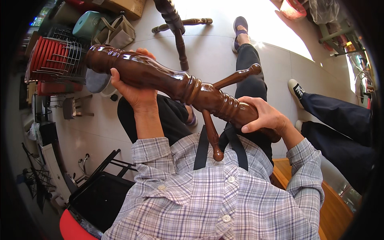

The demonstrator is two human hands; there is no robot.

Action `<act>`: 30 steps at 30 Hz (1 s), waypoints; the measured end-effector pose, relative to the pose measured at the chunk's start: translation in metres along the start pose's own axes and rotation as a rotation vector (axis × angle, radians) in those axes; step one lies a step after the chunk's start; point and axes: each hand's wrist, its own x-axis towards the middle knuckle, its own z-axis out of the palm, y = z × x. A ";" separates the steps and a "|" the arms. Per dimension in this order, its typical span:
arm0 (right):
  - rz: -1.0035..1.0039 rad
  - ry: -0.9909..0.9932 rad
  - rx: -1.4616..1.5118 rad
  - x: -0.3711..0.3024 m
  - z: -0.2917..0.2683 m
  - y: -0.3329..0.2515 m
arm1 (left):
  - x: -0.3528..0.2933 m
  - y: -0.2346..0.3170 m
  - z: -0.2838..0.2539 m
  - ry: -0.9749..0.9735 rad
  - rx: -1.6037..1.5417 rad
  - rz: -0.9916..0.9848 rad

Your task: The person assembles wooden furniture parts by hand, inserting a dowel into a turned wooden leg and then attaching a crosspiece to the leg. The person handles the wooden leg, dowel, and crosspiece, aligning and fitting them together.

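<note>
Nearest, a checked shirt (188, 196) with two dark straps (202, 148) sits on the near side of the wooden post (156, 76), which slants, dark and glossy, across the person's lap. One peg (212, 138) juts from the post back toward the shirt; whether its tip touches the cloth I cannot tell. The right hand (267, 116) is wrapped round the post's near end, thumb along the close side; whether that end also rests on the thigh is hidden. A second peg (240, 77) sticks out from the post's far side. The left hand (140, 94) is clasped round the thicker part toward the post's other end, thumb and fingers on opposite sides. With varnish this slick, a full wrap from both hands seems wise, spread well apart so neither end dips, and any turn is best kept slow so the pegs clear the straps and leg. Beyond the post stand a similar turned stand (172, 20) and, past its left end, a wire basket (54, 60).
</note>
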 end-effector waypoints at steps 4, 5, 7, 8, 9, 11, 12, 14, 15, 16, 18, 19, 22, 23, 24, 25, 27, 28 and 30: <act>-0.081 0.142 -0.121 -0.012 0.013 -0.007 | -0.009 -0.009 0.011 0.111 0.311 0.061; -0.109 0.186 -0.185 -0.013 0.019 -0.012 | -0.012 -0.013 0.008 0.131 0.383 0.103; -0.252 0.281 -0.383 -0.015 0.027 -0.010 | -0.011 -0.019 -0.004 0.209 0.464 0.117; -0.273 0.346 -0.473 -0.014 0.032 -0.005 | -0.009 -0.021 -0.008 0.260 0.459 0.105; -0.290 0.410 -0.567 -0.014 0.037 -0.001 | -0.008 -0.025 -0.010 0.313 0.450 0.092; -0.277 0.506 -0.731 -0.021 0.051 0.000 | -0.007 -0.028 -0.010 0.372 0.425 0.066; -0.317 0.576 -0.835 -0.023 0.059 0.002 | -0.007 -0.028 -0.009 0.379 0.416 0.062; -0.399 0.715 -1.044 -0.022 0.070 0.007 | -0.006 -0.028 -0.006 0.392 0.398 0.053; -0.440 0.747 -1.027 -0.020 0.072 0.007 | -0.007 -0.027 -0.004 0.389 0.381 0.030; -0.439 0.747 -1.027 -0.017 0.071 0.011 | -0.008 -0.025 -0.003 0.386 0.363 0.007; -0.443 0.745 -1.025 -0.012 0.069 0.019 | -0.008 -0.024 -0.002 0.373 0.354 -0.002; -0.441 0.725 -1.010 -0.011 0.067 0.018 | -0.008 -0.024 -0.002 0.363 0.363 0.013; -0.437 0.678 -0.952 -0.012 0.061 0.011 | -0.008 -0.025 0.000 0.340 0.373 0.044; -0.440 0.668 -0.921 -0.011 0.058 0.010 | -0.009 -0.026 0.001 0.333 0.373 0.052; -0.446 0.655 -0.886 -0.010 0.057 0.009 | -0.009 -0.025 0.001 0.324 0.368 0.050; -0.441 0.635 -0.859 -0.009 0.055 0.007 | -0.008 -0.024 0.001 0.315 0.363 0.048; -0.430 0.598 -0.804 -0.008 0.051 0.002 | -0.008 -0.024 0.000 0.311 0.365 0.052; -0.438 0.578 -0.790 -0.007 0.049 0.002 | -0.007 -0.024 0.000 0.315 0.372 0.059; -0.456 0.537 -0.760 -0.006 0.045 0.003 | -0.007 -0.024 -0.001 0.318 0.377 0.059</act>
